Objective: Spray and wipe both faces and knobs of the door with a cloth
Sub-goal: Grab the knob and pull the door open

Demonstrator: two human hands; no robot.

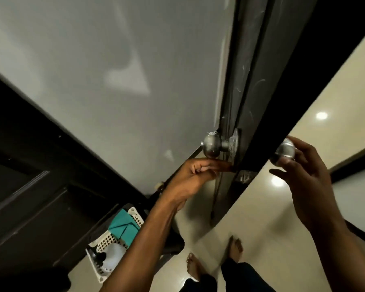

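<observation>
A dark door (249, 87) stands edge-on in front of me. A steel knob (212, 145) sticks out of its left face and a second steel knob (286, 151) out of its right face. My right hand (303, 175) curls its fingers round the right knob. Just under the left knob, my left hand (192, 175) holds nothing, its fingers loosely curled and its fingertips touching the door's edge. A teal cloth (124, 227) and a white spray bottle (111, 258) lie in a white basket (135, 213) lower left.
A grey wall (114, 81) fills the upper left, with dark cabinet panels (30, 197) below it. The basket rests on a dark stool (175, 243). My bare feet (215, 258) stand on glossy cream floor tiles (261, 207).
</observation>
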